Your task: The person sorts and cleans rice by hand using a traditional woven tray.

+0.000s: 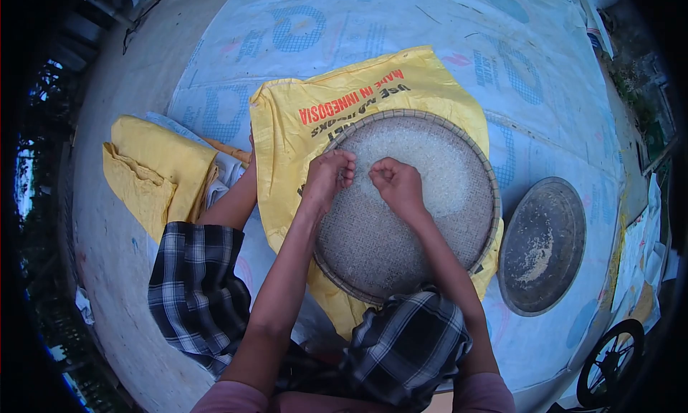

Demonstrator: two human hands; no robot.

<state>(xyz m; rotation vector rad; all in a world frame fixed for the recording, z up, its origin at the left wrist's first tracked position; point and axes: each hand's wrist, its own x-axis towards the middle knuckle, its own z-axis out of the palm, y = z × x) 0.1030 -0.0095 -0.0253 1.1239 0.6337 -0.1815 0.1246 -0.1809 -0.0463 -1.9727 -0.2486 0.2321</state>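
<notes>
We see a round woven tray (380,252) lying on a yellow sack (283,141), reaching close to the sack's right edge. Being round, it points no particular way and we find no clear long axis; the sack's print runs upside down to us beyond its far rim. Pale grain (444,176) covers the tray's far half up to the right rim, leaving bare weave toward the near rim.

Our left hand (330,175) is over the tray's left rim, fingers loosely curled; we cannot tell whether it is fully closed or holds anything. Our right hand (399,187) is closed above the grain, fingertips bunched toward the left; we cannot tell whether grains are between them.

Toward the right edge of the printed sheet (552,133), a dark basin (566,219) sits just beside the tray, its long axis slanting from near left to far right, with scattered pale bits (537,259) inside.
</notes>
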